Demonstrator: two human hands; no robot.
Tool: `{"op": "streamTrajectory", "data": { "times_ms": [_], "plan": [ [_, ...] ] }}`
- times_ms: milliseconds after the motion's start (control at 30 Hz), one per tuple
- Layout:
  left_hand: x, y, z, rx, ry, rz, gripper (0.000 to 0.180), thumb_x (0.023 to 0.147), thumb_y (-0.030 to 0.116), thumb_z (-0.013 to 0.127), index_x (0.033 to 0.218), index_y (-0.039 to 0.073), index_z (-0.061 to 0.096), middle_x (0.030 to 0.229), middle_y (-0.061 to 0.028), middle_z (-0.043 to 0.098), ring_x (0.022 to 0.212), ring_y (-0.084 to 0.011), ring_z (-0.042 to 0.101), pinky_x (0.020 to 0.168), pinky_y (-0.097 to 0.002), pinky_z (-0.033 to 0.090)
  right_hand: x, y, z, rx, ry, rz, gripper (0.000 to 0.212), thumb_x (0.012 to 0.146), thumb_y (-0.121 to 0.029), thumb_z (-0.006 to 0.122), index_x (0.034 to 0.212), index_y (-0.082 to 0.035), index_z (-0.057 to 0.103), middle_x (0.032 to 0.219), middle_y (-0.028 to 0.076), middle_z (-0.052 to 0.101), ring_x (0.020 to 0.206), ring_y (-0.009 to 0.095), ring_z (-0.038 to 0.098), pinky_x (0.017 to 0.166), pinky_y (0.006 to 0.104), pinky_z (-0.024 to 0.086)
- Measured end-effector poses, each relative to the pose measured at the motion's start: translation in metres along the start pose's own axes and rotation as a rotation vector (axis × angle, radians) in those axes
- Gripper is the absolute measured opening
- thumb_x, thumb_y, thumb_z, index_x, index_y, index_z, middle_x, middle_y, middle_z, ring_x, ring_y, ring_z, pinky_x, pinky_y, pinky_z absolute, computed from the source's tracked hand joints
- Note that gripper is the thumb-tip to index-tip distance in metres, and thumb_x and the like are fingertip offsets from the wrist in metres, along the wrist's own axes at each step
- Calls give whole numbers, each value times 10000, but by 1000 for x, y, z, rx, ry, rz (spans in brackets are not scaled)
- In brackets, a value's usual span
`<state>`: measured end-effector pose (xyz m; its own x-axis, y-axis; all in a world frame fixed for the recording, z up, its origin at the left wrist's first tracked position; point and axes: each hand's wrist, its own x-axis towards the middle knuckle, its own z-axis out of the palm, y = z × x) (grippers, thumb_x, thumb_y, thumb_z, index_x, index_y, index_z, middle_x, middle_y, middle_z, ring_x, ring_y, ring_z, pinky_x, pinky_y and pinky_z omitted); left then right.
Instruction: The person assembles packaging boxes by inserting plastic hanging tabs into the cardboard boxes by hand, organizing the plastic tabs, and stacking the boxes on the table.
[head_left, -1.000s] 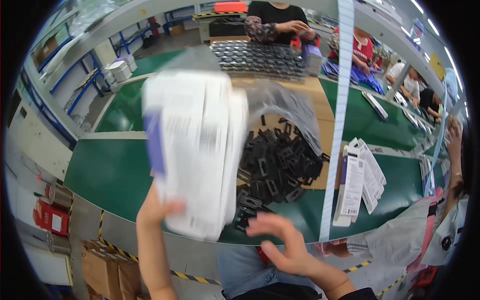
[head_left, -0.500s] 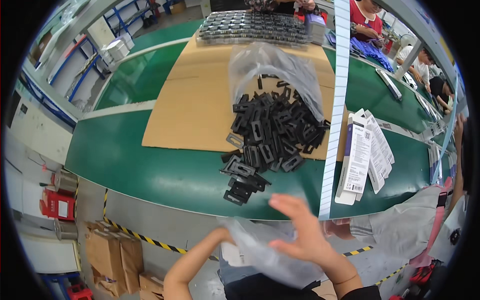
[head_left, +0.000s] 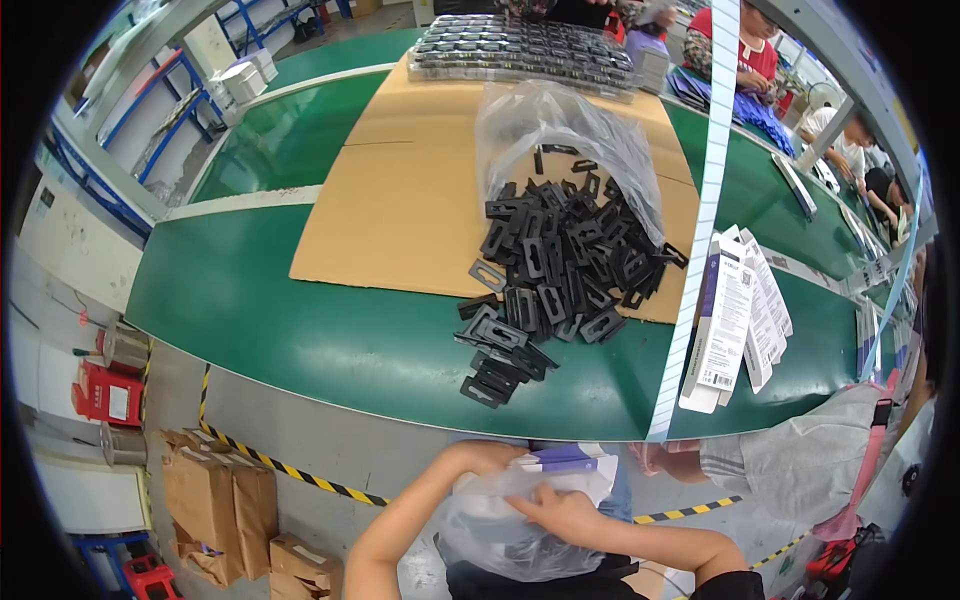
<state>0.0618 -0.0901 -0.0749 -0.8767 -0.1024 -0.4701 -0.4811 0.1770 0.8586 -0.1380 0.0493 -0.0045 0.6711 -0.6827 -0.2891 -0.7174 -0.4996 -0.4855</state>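
Observation:
A clear plastic bag (head_left: 490, 530) sits at my lap, below the table's front edge. White and purple flat cartons (head_left: 572, 460) show at its mouth. My left hand (head_left: 485, 458) closes on the bag's upper left edge beside the cartons, its fingertips partly hidden. With thumb and forefinger, my right hand (head_left: 562, 514) grips the film at the front of the bag. On the table ahead lies a heap of black plastic slotted pieces (head_left: 550, 260), spilling from another clear bag (head_left: 570, 120). A few overlap in a small stack (head_left: 492, 378) close to the front edge.
Cardboard (head_left: 390, 220) covers part of the green table (head_left: 240, 300). Clear trays (head_left: 520, 55) are stacked at the back. Right of a white upright post (head_left: 690, 300) lie printed cartons (head_left: 725, 315). A co-worker's sleeve (head_left: 780, 470) is nearby; brown paper bags (head_left: 215, 510) stand on the floor.
My right hand has come down from above the bag onto its front, its spread fingers closing on the film. The bag has settled, and the cartons at its mouth now show clearly.

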Motion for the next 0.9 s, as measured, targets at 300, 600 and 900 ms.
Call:
{"op": "streamTrajectory", "data": {
  "times_ms": [300,600,900],
  "plan": [
    [-24,33,19,33,113,-188,802,775,341,658,1465,21,402,1454,-224,466,1398,-346,385,1169,-476,250,38,-51,-206,361,624,-224,264,861,-28,642,1115,-72,585,850,91,649,633,236,674,561,339,539],
    [-7,72,58,425,465,-134,850,768,384,670,1489,57,360,1448,-185,466,1410,-348,352,1149,-607,205,293,22,-313,465,851,-38,300,928,-138,589,1165,28,507,772,216,666,680,293,711,634,397,551],
    [-123,156,-81,512,1241,497,309,788,17,676,1095,53,689,1137,-118,688,1090,-303,648,956,-427,515,267,46,-303,-62,824,-11,349,870,-106,565,1204,-5,573,991,216,668,936,409,642,811,501,515]
  ]
}}
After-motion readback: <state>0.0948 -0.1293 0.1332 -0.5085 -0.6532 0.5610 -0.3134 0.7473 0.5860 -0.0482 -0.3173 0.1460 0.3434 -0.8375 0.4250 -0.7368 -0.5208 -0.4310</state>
